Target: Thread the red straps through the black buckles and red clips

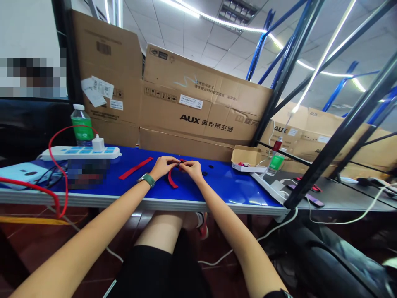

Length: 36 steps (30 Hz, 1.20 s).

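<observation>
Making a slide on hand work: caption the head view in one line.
Left hand and right hand pinch a red strap over a blue table, a second red strap lying nearby.

From here I see a red strap point(170, 179) and a second red strap point(135, 168) on the blue desk point(226, 186), with a white power strip point(80, 153) with blue panels at its left end.

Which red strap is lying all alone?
The straight strap lying flat on the blue table, left of the left hand. The other strap hangs between that hand and the right hand.
</observation>
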Motion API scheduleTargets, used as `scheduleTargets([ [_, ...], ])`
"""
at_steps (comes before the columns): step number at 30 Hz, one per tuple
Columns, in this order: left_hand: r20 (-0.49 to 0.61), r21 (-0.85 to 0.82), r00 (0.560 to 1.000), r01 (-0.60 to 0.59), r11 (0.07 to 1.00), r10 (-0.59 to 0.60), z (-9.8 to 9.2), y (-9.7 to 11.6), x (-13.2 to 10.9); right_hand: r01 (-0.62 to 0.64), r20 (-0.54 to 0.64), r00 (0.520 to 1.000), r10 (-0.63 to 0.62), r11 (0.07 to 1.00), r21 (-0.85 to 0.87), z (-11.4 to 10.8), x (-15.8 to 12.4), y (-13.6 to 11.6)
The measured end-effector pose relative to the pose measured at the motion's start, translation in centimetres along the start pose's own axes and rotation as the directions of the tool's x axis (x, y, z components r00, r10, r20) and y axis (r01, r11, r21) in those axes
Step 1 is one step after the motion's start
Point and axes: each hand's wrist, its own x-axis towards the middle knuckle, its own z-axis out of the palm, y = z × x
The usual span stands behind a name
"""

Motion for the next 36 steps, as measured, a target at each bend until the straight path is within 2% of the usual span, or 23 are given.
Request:
scheduleTargets([
  [5,-0.103,0.033,0.995,-0.010,0.999,0.013,0.0,0.3,-0.1,-0.066,0.134,0.990,0.032,0.964,0.258,0.3,-0.4,-0.8],
  [9,-0.035,0.084,0.996,-0.074,0.994,0.077,0.3,0.9,-0.2,-0.238,0.215,0.964,0.157,0.871,0.430,0.4,-0.6,-0.7],
  [12,-0.048,0.140,0.991,-0.118,0.983,0.126,0.5,0.6,-0.1,-0.290,0.215,0.954,0.207,0.813,0.506,0.1,-0.4,-0.5],
  [16,-0.129,0.237,0.976,-0.141,0.961,0.175,0.1,-0.4,0.2,-0.300,0.193,0.954,0.232,0.784,0.543,-0.5,0.2,-0.3],
  [19,-0.188,0.249,0.972,-0.090,0.964,0.139,-0.3,-0.8,0.3,-0.239,0.150,0.971,0.187,0.817,0.525,-0.7,0.4,0.0],
  [21,-0.183,0.242,0.977,-0.065,0.968,0.112,-0.3,-0.9,0.3,-0.190,0.143,0.980,0.138,0.860,0.474,-0.8,0.5,0.3],
  [24,-0.086,0.214,0.991,-0.085,0.973,0.106,-0.1,-1.0,0.1,-0.140,0.186,0.980,0.074,0.918,0.370,-0.9,0.4,0.8],
  [27,0.105,0.169,0.990,-0.110,0.979,0.093,0.1,-1.2,-0.1,-0.122,0.244,0.968,0.059,0.960,0.253,-0.9,0.4,1.2],
  [29,0.203,0.168,0.978,-0.081,0.983,0.046,0.2,-1.4,-0.2,-0.126,0.268,0.961,0.074,0.976,0.180,-0.9,0.4,1.4],
  [32,0.280,0.207,0.960,-0.059,0.976,-0.001,0.1,-1.7,-0.4,-0.135,0.260,0.960,0.105,0.986,0.101,-1.0,0.4,1.5],
  [36,0.342,0.254,0.940,-0.103,0.962,0.011,-0.3,-1.4,-0.4,-0.105,0.221,0.971,0.095,0.994,0.034,-1.2,0.4,1.7],
])
